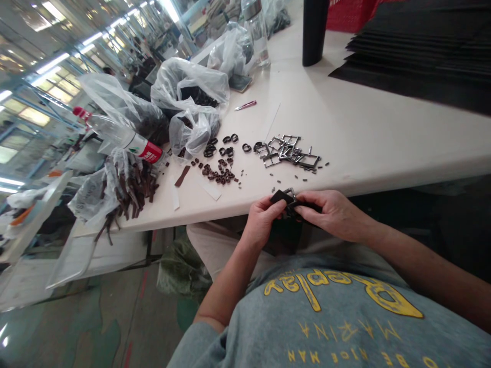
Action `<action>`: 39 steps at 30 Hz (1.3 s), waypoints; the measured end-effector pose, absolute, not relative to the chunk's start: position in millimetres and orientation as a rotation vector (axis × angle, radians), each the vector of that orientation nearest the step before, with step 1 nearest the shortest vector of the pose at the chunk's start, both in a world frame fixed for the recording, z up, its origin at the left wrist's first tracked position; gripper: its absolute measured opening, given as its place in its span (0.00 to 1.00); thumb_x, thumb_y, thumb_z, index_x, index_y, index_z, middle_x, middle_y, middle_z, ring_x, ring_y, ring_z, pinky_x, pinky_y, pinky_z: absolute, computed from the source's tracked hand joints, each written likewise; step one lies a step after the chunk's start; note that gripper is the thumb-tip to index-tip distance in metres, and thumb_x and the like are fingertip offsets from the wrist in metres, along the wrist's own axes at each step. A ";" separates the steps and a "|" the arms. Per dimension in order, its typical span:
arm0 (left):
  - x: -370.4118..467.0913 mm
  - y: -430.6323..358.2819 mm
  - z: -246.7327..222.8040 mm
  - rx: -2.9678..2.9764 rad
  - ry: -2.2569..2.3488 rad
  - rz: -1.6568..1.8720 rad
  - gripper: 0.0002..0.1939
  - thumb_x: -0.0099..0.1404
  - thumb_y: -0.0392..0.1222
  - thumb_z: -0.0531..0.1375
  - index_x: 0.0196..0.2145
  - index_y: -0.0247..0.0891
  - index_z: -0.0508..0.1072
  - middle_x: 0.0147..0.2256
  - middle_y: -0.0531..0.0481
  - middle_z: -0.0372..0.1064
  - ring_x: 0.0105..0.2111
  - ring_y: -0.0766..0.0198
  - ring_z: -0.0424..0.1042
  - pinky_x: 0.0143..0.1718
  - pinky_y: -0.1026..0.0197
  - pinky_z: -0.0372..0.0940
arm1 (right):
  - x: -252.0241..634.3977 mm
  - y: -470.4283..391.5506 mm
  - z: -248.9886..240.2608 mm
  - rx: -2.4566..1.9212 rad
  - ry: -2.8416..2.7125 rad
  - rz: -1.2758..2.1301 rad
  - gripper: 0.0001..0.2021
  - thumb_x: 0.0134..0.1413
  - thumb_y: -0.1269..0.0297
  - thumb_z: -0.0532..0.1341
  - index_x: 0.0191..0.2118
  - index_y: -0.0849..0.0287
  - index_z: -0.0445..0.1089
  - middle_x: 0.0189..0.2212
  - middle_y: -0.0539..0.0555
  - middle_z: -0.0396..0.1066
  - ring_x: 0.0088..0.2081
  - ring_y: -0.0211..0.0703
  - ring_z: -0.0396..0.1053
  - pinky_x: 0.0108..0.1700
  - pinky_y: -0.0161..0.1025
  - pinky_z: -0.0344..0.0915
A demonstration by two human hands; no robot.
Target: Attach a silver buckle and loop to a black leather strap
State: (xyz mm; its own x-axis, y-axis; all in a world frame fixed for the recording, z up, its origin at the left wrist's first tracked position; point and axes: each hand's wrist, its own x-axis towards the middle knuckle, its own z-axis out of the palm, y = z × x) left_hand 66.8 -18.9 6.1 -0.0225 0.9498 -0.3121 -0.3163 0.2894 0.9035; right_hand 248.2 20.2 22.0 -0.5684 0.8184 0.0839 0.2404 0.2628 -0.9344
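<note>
My left hand and my right hand meet at the white table's near edge. Together they pinch a dark strap with a metal buckle between the fingertips; the strap's far end is hidden under my right fingers. Just beyond my hands lies a pile of silver metal buckles. Small dark loops and rings are scattered to the left of that pile.
Clear plastic bags of dark parts stand at the left, beside a lying bottle with a red label and a bundle of brown straps. A black cylinder, a clear bottle and stacked black sheets sit farther back.
</note>
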 end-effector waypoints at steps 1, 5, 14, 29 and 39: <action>66.9 -19.4 6.2 0.718 1.147 1.167 0.17 0.51 0.50 0.73 0.29 0.34 0.77 0.22 0.56 0.67 0.21 0.75 0.60 0.25 0.68 0.56 | 247.7 19.6 21.9 -0.962 -1.977 1.284 0.11 0.56 0.60 0.57 0.33 0.59 0.75 0.25 0.49 0.73 0.27 0.41 0.68 0.29 0.34 0.63; 70.6 -21.0 8.2 0.676 1.118 1.184 0.16 0.48 0.48 0.74 0.29 0.34 0.79 0.21 0.56 0.68 0.21 0.75 0.62 0.26 0.68 0.57 | 244.0 14.7 19.8 -0.988 -1.997 1.271 0.10 0.53 0.61 0.59 0.32 0.59 0.75 0.25 0.49 0.74 0.26 0.42 0.68 0.28 0.35 0.62; 74.9 -22.9 12.7 0.647 1.038 1.214 0.14 0.50 0.44 0.73 0.34 0.38 0.81 0.30 0.54 0.77 0.27 0.71 0.70 0.31 0.67 0.65 | 244.7 12.9 18.4 -0.961 -1.970 1.293 0.19 0.62 0.50 0.57 0.32 0.59 0.75 0.25 0.50 0.74 0.27 0.42 0.68 0.29 0.35 0.62; 79.4 -17.3 20.5 0.515 1.106 1.325 0.17 0.43 0.46 0.75 0.27 0.35 0.76 0.23 0.56 0.72 0.21 0.74 0.67 0.25 0.69 0.60 | 254.3 9.5 15.6 -1.020 -2.049 1.369 0.15 0.59 0.53 0.58 0.31 0.58 0.74 0.24 0.50 0.74 0.25 0.42 0.68 0.27 0.36 0.61; 93.3 -29.7 4.6 0.486 1.015 1.243 0.17 0.45 0.45 0.75 0.31 0.35 0.78 0.27 0.53 0.75 0.21 0.68 0.69 0.26 0.62 0.66 | 250.1 1.6 15.8 -1.043 -1.829 1.473 0.14 0.58 0.52 0.59 0.30 0.57 0.71 0.24 0.50 0.73 0.26 0.42 0.70 0.28 0.36 0.66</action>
State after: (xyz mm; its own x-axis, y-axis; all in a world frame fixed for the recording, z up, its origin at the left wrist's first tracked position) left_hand 93.3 -29.7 4.6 -0.0128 0.9311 -0.3646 -0.5430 0.2997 0.7844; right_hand 250.1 1.6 15.8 -0.5374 0.8422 -0.0432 0.2218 0.0917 -0.9708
